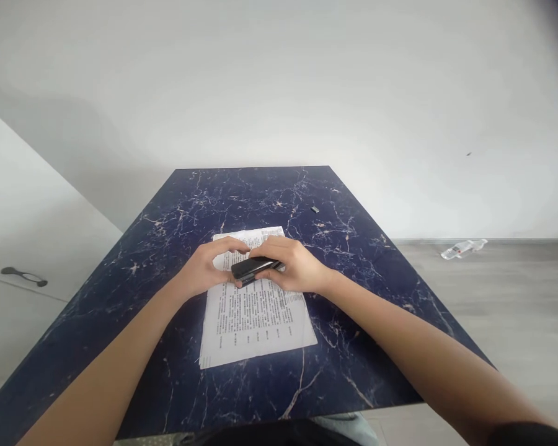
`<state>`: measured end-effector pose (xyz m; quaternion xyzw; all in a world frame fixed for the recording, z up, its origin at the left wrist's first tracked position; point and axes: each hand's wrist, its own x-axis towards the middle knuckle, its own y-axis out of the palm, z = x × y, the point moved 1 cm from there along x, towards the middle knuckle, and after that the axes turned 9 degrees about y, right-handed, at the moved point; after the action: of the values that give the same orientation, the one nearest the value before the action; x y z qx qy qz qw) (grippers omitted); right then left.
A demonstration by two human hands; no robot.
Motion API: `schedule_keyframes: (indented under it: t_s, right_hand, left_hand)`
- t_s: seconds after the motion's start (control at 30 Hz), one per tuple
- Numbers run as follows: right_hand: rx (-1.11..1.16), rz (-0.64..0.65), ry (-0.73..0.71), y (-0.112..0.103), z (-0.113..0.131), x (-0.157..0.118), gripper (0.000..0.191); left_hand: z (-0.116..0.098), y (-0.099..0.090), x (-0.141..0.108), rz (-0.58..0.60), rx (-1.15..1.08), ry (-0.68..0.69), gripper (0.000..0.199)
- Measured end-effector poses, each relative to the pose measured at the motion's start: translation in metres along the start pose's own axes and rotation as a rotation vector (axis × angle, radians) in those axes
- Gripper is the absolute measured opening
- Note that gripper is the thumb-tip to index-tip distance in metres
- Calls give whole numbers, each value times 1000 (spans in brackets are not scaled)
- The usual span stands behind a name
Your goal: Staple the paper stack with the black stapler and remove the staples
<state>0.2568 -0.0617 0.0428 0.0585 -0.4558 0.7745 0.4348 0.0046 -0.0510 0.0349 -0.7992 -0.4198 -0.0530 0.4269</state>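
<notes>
A pale wall stands behind everything, meeting a grey floor beyond the table's right edge. The table is dark blue with white and tan veining, and its far edge lies along the wall. Beyond the left edge is a white panel.

Printed sheets lie in a stack midway between the left and right edges, closer to the near edge than to the far one; the print is too small to read. Both hands are over the sheets, with the forearms coming in across the near corners. The right hand grips the stapler, its fingers curled over the top and its thumb against the lower side. The left hand is cupped, its fingers and thumb spread apart around the stapler's left end; the thumb tip is right at that end, though I cannot tell whether it presses on it.

Clear plastic lies on the floor near the wall, off the right edge. The black stapler is above the upper half of the sheets, slanting slightly, its right end hidden by the right hand. The panel bears a dark handle. A small grey piece lies toward the far right corner.
</notes>
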Motion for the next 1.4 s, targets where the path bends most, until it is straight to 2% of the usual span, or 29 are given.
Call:
schedule_keyframes:
  t_s: [0.07, 0.13, 0.23, 0.33, 0.43, 0.53, 0.67, 0.77, 0.87, 1.1, 1.3, 1.4]
  right_hand:
    - [-95, 47, 152, -18, 6, 3, 23]
    - [-161, 63, 349, -42, 8, 2, 21]
    - [-241, 51, 582, -77, -1, -9, 19]
    - [-331, 20, 697, -101, -19, -33, 20]
    - [-337, 35, 727, -110, -34, -57, 22]
    - [-309, 139, 690, -110, -41, -67, 27]
    - [-277, 261, 580, -105, -38, -64, 30]
    - [-260, 291, 564, -101, -34, -62, 31]
    - [-242, 298, 538, -97, -31, -61, 35]
    - [-82, 475, 412, -79, -10, -56, 29]
    - [-7, 443, 468, -64, 6, -49, 31]
    - [-54, 284, 573, -49, 15, -47, 38]
  left_hand:
    - [5, 2, 0, 5, 89, -109, 53]
    - [11, 6, 1, -48, 228, -223, 43]
    - [22, 19, 5, -56, 463, -278, 51]
    - [33, 32, 9, 53, 565, -263, 60]
    - [37, 38, 10, 76, 596, -236, 59]
    - [32, 37, 11, 41, 621, -189, 50]
    - [25, 31, 13, -57, 548, -159, 33]
    - [24, 25, 14, -169, 474, -122, 21]
    - [24, 18, 14, -235, 452, -100, 18]
    - [24, 16, 11, -197, 530, -214, 19]
    - [26, 15, 10, -202, 489, -231, 25]
    - [29, 15, 10, -224, 483, -214, 26]
